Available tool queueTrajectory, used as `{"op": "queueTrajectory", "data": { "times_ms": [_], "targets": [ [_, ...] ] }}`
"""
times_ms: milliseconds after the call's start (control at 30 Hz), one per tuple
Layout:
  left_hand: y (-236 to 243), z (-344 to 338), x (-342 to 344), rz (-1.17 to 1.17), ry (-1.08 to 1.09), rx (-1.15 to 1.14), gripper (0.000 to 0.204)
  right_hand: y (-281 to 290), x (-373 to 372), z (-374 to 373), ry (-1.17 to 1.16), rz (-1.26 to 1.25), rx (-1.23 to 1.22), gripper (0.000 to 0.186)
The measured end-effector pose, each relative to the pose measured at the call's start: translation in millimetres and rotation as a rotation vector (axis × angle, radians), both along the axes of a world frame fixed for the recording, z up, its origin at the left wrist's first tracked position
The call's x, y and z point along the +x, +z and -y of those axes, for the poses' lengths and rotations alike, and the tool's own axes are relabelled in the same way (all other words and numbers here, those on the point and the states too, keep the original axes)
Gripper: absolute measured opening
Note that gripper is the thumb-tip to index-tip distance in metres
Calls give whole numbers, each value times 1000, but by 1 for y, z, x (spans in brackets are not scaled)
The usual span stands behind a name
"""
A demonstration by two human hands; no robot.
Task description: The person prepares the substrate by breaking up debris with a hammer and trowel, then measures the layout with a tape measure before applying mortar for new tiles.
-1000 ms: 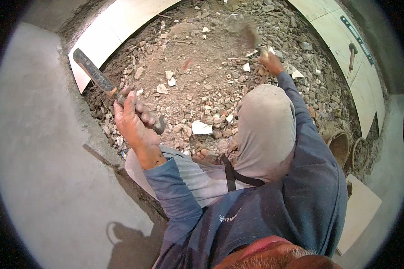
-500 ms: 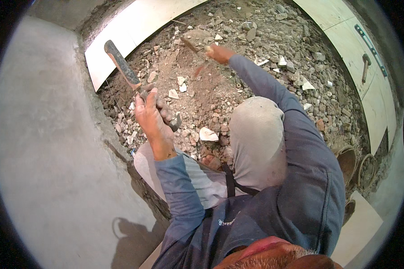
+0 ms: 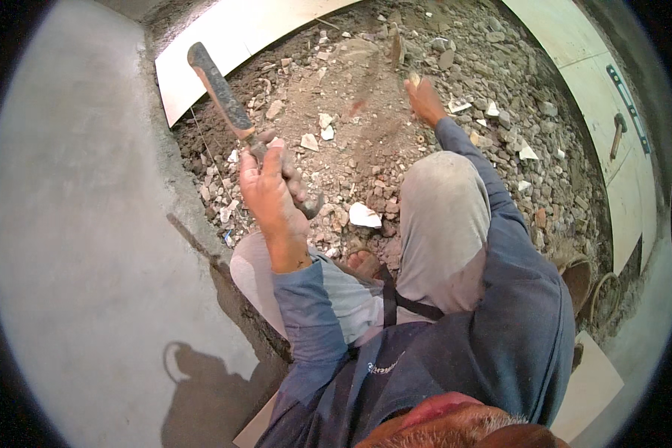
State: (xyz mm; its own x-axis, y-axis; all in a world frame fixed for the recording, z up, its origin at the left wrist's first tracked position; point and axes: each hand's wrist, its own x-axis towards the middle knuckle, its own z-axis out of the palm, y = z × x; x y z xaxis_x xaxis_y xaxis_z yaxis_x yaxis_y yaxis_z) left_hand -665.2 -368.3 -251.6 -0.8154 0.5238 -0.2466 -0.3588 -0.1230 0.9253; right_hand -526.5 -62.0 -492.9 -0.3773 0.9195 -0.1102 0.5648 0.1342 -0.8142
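A trowel [image 3: 397, 51] points away from a seated worker across finer, brown dirt [image 3: 328, 82], its blade turned nearly edge-on, as the right hand [image 3: 423, 100] keeps its fingers wrapped around the handle at the end of an outstretched arm. Half a second ago the same hand was farther left, close by a reddish patch [image 3: 357, 107] in the dirt; now it has swung back to the right, nearer the coarse rubble [image 3: 493, 160]. The shift appears to be part of a back-and-forth stroke over the loose ground, with the blade now brought round at the right of its path; whether its edge touches the dirt cannot be told from this angle. The left hand [image 3: 269, 183], fingers curled firmly, still grips a black-and-orange-handled tool [image 3: 220, 89] at its metal end, handle angled up and outward above the debris. A white shard [image 3: 365, 216] lies near the worker's raised knee [image 3: 444, 194], while a level [image 3: 629, 108] and a hammer [image 3: 617, 136] rest on pale tiles [image 3: 582, 52] at right.
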Motion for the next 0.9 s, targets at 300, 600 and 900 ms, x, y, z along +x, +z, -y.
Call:
{"op": "queueTrajectory", "data": {
  "times_ms": [300, 600, 900],
  "targets": [
    [-6, -16, 6, 9, -63, -19, 22, -36, -148, -75, 288, 208, 111, 56],
    [-16, -2, -11, 6, 33, -18, 21, -35, -45, -38, 214, 81, -108, 58],
    [-11, -14, -7, 102, -48, 57, 21, -1, 7, -38, 198, 180, 261, 58]
  ]
}}
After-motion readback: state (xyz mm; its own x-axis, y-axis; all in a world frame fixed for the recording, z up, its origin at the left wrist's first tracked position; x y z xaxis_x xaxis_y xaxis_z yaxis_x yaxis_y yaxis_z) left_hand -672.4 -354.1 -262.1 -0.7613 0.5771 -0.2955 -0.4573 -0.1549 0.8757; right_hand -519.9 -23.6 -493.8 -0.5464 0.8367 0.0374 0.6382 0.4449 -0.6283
